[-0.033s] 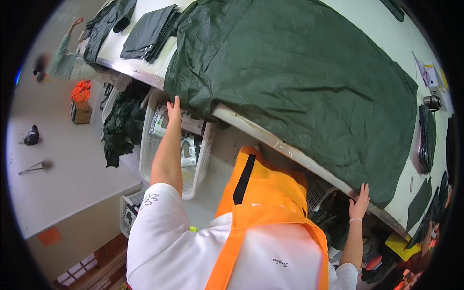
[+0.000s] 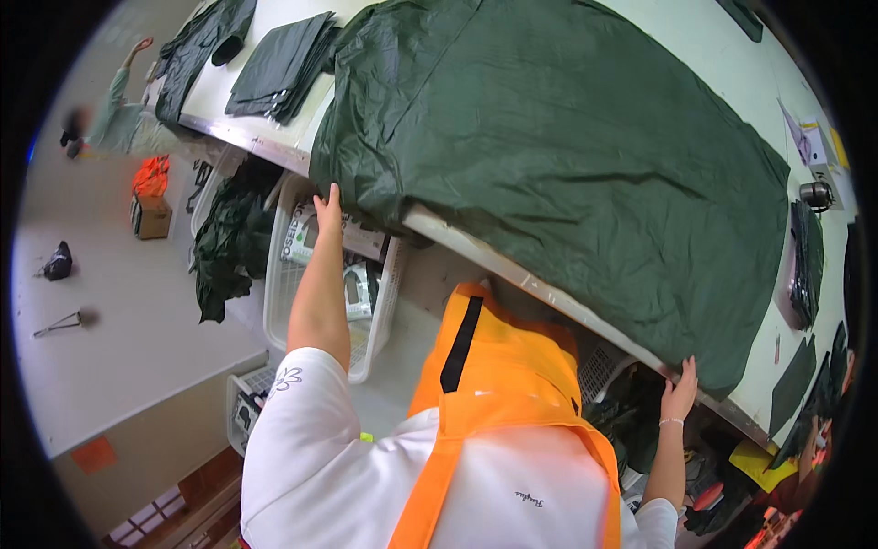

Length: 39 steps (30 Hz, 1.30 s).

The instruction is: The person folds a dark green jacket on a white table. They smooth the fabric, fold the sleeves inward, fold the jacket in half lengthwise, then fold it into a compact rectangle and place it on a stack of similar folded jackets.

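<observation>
A large dark green fabric sheet [image 2: 567,156] lies spread over a long white table [image 2: 695,46] and droops over its near edge. My left hand [image 2: 327,203] reaches up and grips the sheet's left near corner. My right hand [image 2: 679,389] holds the sheet's near edge at the right, just under the table's metal rim. Both arms are stretched wide apart. I wear a white shirt and an orange vest [image 2: 494,384].
Folded dark fabric pieces [image 2: 279,69] lie on the table's left end, with more dark pieces [image 2: 805,261] at the right. White plastic baskets [image 2: 293,302] and a heap of green cloth [image 2: 229,242] sit under the table. Another person [image 2: 114,119] is at the far left.
</observation>
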Each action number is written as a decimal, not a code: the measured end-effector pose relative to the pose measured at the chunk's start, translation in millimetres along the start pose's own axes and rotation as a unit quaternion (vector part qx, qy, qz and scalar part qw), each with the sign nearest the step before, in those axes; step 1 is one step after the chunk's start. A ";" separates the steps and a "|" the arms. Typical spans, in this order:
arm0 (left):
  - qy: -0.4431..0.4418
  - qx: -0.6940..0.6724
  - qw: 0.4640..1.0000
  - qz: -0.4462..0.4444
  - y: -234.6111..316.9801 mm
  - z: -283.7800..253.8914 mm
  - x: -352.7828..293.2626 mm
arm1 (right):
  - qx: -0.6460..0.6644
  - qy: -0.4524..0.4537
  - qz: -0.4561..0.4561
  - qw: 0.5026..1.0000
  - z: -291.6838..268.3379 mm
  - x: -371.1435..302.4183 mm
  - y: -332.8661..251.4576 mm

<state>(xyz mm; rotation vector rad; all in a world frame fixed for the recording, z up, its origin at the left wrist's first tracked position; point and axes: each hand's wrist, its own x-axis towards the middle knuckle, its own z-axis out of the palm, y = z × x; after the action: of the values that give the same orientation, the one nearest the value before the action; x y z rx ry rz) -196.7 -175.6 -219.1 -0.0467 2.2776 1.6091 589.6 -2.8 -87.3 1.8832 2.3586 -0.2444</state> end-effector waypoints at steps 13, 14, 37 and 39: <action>-0.269 0.042 0.955 -0.118 151.1 -84.0 -39.8 | -0.115 0.061 0.063 0.990 -66.4 36.1 65.7; -0.290 0.004 0.948 -0.135 189.1 -70.3 -47.4 | -0.014 0.071 0.067 0.995 -75.6 59.1 91.3; -0.099 0.487 0.794 0.349 179.4 117.8 100.7 | -0.107 0.097 -0.072 0.987 -28.6 266.9 -114.9; -0.071 0.523 0.761 0.377 179.2 120.8 98.3 | 0.120 0.045 -0.124 0.984 -37.6 256.7 -166.4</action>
<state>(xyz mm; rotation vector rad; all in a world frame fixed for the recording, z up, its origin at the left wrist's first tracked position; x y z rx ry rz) -297.6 15.9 -121.5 1.3419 2.8628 0.2520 370.7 214.2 -89.6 1.7193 2.7350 -0.4968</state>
